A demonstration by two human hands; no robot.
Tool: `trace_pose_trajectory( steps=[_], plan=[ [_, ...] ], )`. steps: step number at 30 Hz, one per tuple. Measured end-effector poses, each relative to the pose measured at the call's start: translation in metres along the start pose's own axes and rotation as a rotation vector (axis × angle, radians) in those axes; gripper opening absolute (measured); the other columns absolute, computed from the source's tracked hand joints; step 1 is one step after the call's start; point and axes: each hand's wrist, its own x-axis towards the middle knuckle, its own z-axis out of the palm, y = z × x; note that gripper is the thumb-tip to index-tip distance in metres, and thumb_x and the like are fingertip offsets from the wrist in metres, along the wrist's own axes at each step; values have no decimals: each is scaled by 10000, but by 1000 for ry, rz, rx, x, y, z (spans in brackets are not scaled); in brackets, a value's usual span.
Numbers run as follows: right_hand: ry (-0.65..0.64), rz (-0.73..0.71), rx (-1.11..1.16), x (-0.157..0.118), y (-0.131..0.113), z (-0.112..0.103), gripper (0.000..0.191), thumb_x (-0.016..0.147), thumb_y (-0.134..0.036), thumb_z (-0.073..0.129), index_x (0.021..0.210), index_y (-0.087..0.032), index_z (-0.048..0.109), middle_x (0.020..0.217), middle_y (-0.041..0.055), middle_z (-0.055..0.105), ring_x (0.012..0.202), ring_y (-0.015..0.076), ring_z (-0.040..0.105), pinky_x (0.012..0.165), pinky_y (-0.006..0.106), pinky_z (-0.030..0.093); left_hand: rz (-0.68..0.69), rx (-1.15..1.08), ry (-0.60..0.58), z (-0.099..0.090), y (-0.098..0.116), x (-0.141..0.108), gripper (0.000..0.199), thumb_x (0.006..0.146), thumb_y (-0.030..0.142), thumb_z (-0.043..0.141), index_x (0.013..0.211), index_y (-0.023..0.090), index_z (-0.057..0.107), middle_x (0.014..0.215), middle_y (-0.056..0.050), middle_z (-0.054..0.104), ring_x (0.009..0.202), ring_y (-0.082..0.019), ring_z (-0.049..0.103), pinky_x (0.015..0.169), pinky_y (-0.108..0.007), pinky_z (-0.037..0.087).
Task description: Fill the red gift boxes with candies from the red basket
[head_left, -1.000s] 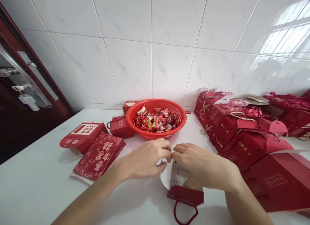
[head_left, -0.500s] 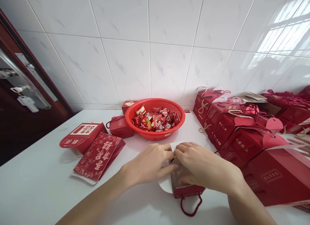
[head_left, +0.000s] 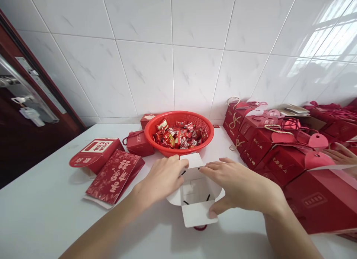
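Observation:
An unfolded box (head_left: 199,214) with a white inside stands on the white table, its flaps spread and its hollow facing up. Part of a dark red cord shows under its near flap. My left hand (head_left: 161,177) rests at the box's left far corner, fingers curved on the edge and apart from the thumb. Over the right side lies my right hand (head_left: 240,184), fingers stretched toward the far corner and thumb on the near flap. Just behind the box is a red plastic basket (head_left: 178,152) of wrapped candies (head_left: 181,136).
Red boxes with cords (head_left: 315,199) fill the right side. Another person's hand (head_left: 341,154) shows at the right edge. Left of the basket are a small red box (head_left: 139,143), a flat printed box (head_left: 114,177) and a box with a white label (head_left: 97,153).
The box's flaps have opened outward and its white inside now shows. My hands have moved apart to its two sides, and the cord is mostly hidden under the near flap.

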Motion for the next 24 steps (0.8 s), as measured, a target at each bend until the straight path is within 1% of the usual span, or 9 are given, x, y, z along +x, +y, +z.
trace_pose_trajectory(
  steps=[2, 4, 8, 11, 13, 15, 18, 21, 24],
  plan=[
    [-2, 24, -27, 6, -3, 5, 664, 721, -588, 807, 1169, -129, 636, 1161, 152, 672, 1089, 337, 630, 1052, 510, 370, -13, -3, -2, 0, -4, 1, 177, 824, 174, 510, 962, 229, 605, 980, -68, 654, 836, -247, 633, 584, -302, 324],
    [-18, 72, -93, 12, -10, 9, 652, 684, -539, 855, 1124, -105, 646, 1091, 152, 685, 1030, 342, 646, 1015, 504, 402, -2, -27, -5, 1, -8, 2, 112, 855, 244, 511, 939, 227, 583, 968, -68, 652, 828, -244, 631, 584, -297, 333],
    [-63, 105, -188, 19, -23, 11, 559, 686, -435, 881, 1062, -91, 649, 1053, 155, 680, 957, 335, 661, 864, 437, 481, 35, -64, -11, 4, -12, 1, 139, 885, 316, 492, 977, 230, 553, 979, -69, 656, 878, -257, 632, 600, -296, 354],
    [-51, 65, -146, 23, -19, 12, 543, 683, -384, 889, 1079, -110, 637, 1062, 131, 673, 966, 310, 662, 806, 383, 492, 17, -82, -21, 1, -15, -1, 99, 862, 319, 515, 874, 224, 539, 901, -64, 659, 828, -249, 633, 579, -294, 351],
    [-27, 23, -99, 29, -10, 13, 556, 675, -352, 892, 1110, -122, 633, 1103, 126, 671, 1021, 300, 656, 846, 370, 489, -21, -108, -47, -1, -17, -1, 98, 819, 304, 540, 774, 221, 512, 821, -47, 645, 738, -227, 623, 546, -289, 333],
    [7, -18, -58, 36, 1, 14, 581, 681, -317, 884, 1167, -127, 629, 1205, 143, 655, 1153, 306, 618, 953, 384, 467, -71, -133, -83, -3, -19, 0, 124, 776, 282, 546, 701, 219, 471, 758, -30, 620, 675, -210, 605, 525, -284, 317],
    [41, -56, -8, 47, 15, 14, 638, 700, -294, 868, 1261, -137, 608, 1335, 159, 610, 1308, 302, 531, 1075, 406, 407, -137, -132, -93, -4, -23, 3, 156, 741, 259, 531, 649, 216, 412, 724, -22, 588, 658, -204, 593, 521, -284, 310],
    [40, -74, 50, 53, 21, 11, 639, 718, -306, 852, 1289, -171, 599, 1343, 132, 615, 1307, 292, 534, 1072, 404, 413, -144, -145, -73, -6, -28, 4, 173, 732, 267, 533, 640, 217, 396, 751, -29, 585, 685, -211, 604, 519, -283, 312],
    [77, -110, 48, 51, 21, 7, 575, 723, -290, 844, 1244, -183, 626, 1296, 120, 639, 1269, 292, 557, 1044, 404, 430, -125, -226, -98, -12, -36, 3, 210, 751, 357, 574, 653, 213, 457, 753, -34, 608, 703, -221, 622, 522, -278, 339]
  ],
)
